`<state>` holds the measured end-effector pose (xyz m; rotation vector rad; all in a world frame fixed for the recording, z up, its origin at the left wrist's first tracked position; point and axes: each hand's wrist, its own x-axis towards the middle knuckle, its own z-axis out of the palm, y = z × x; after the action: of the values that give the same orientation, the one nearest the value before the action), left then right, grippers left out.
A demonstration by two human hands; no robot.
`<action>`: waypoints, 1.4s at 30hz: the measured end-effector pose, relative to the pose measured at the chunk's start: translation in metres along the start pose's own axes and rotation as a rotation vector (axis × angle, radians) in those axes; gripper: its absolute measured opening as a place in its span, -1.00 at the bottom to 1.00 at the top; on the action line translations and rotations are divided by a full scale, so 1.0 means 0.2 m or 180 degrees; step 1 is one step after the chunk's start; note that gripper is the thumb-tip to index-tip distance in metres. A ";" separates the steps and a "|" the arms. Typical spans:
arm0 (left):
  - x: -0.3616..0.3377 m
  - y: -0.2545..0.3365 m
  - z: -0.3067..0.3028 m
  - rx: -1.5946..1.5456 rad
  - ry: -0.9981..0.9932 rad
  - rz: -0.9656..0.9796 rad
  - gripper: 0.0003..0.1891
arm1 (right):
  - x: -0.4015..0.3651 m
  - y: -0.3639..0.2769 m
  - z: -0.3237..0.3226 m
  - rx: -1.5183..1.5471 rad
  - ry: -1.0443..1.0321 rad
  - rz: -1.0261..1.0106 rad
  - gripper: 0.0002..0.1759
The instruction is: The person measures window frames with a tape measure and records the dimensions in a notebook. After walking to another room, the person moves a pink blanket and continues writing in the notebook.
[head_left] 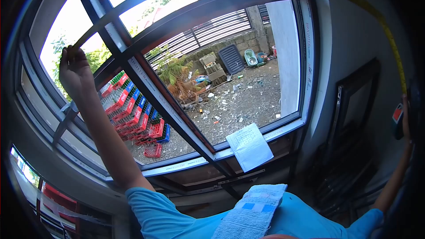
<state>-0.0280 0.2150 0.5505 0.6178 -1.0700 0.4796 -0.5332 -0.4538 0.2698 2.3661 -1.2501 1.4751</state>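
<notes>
A tape measure's yellow blade (pixel 389 35) arches from the right side across the top of the view and runs down to the left. My left hand (pixel 77 73), raised in front of the dark window frame (pixel 124 53), pinches the blade's far end. Out at the right edge, my right hand (pixel 406 121) is closed around the red and dark tape measure case (pixel 397 114); part of that hand is in shadow. Between the hands, the blade bows in front of the upper window panes.
A sheet of paper (pixel 250 147) with a drawn grid lies on the window sill. Another dark frame (pixel 356 93) leans against the right wall. Outside stand stacked bottle crates (pixel 133 110) and a grey plastic panel (pixel 231 59). A blue towel (pixel 252 210) hangs over my chest.
</notes>
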 end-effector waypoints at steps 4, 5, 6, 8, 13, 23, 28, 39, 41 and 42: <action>-0.24 -0.16 0.28 0.1279 -0.0274 0.0028 -0.71 | 0.00 -0.02 -0.04 -0.0048 0.0001 0.0054 -0.46; -0.26 -0.20 0.30 0.1645 -0.0302 0.0115 -0.69 | -0.01 -0.04 -0.06 -0.0074 -0.0003 0.0072 -0.45; -0.29 -0.19 0.31 0.4117 -0.0942 0.0821 -0.66 | -0.01 -0.07 -0.08 -0.0089 -0.0035 0.0107 -0.45; -0.25 -0.27 0.31 0.4685 -0.1669 0.1559 -0.72 | -0.04 -0.19 -0.11 -0.0139 -0.0156 0.0211 -0.43; -0.09 -0.29 0.29 0.5909 -0.3308 0.3070 -0.90 | -0.03 -0.51 -0.31 -0.0406 -0.0585 0.0109 -0.57; -0.07 -0.17 0.43 0.6512 -0.3890 0.1341 -0.93 | 0.10 -0.90 -0.64 -0.1129 -0.0127 -0.1180 -0.83; -0.05 -0.17 0.41 0.6440 -0.3870 0.1396 -0.96 | 0.15 -0.83 -0.59 -0.2007 0.1301 -0.2031 -0.80; -0.02 -0.14 0.42 0.6596 -0.3823 0.0699 -0.94 | 0.18 -0.88 -0.62 -0.2040 0.1356 -0.2202 -0.87; -0.03 -0.14 0.43 0.6601 -0.3820 0.0648 -0.94 | 0.17 -0.87 -0.62 -0.2011 0.1347 -0.2212 -0.88; -0.03 -0.14 0.43 0.6604 -0.3821 0.0635 -0.95 | 0.18 -0.87 -0.62 -0.2002 0.1343 -0.2222 -0.88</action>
<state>-0.0684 0.1366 0.5687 2.8944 -1.4018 1.4684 -0.4972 -0.3021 0.4206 1.6818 -0.5623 1.0543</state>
